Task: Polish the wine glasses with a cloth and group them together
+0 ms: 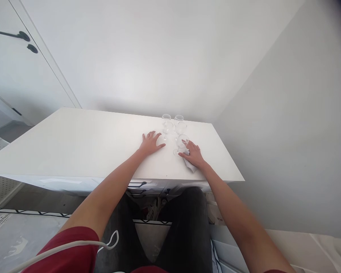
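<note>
My left hand (150, 143) lies flat on the white cabinet top (102, 148), fingers spread, holding nothing. To its right stand several clear stemmed glasses in a close group. The nearest stemmed glass (182, 141) is beside my right hand (194, 153), whose fingers reach behind its bowl while the thumb is low near the stem. Whether the fingers press on this glass is hard to make out. A grey cloth (190, 164) is bunched under my right palm and thumb. Behind are another glass (168, 127) and a rear glass (179, 119).
A white wall (130, 57) rises behind the cabinet, with a grey side wall (287, 132) at the right. A door with a black handle (22, 36) is at far left. Drawer handles (138, 185) show at the front edge. A white cable (74, 244) crosses my left sleeve.
</note>
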A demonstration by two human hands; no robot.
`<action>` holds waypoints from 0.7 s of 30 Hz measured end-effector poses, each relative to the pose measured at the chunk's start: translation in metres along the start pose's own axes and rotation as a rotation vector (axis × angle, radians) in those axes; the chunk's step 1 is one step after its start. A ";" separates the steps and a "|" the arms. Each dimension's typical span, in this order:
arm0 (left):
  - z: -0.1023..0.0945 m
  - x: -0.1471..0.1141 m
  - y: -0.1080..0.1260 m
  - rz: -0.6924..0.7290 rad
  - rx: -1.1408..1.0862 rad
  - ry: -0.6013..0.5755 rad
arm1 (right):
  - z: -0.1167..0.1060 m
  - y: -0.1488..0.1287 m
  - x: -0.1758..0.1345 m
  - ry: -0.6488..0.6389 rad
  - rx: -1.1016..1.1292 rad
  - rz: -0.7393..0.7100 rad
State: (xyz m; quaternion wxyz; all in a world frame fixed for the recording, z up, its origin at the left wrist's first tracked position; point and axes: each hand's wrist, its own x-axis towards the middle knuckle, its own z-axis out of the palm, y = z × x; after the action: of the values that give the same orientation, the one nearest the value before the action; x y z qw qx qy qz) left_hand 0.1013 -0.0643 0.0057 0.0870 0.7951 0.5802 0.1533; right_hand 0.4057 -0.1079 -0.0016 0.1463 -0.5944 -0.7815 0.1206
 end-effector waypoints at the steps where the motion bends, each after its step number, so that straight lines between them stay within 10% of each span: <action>1: -0.001 0.004 -0.001 0.015 -0.003 -0.013 | 0.000 0.002 0.004 -0.003 -0.003 -0.014; 21: 0.003 0.056 -0.016 0.249 0.077 -0.244 | -0.009 0.010 0.064 -0.166 0.003 -0.284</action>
State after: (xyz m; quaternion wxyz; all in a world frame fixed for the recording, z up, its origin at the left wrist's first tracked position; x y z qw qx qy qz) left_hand 0.1031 -0.0064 0.0060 0.1069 0.8764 0.4677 0.0430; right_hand 0.4026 -0.0436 0.0088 0.0977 -0.4657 -0.8669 0.1485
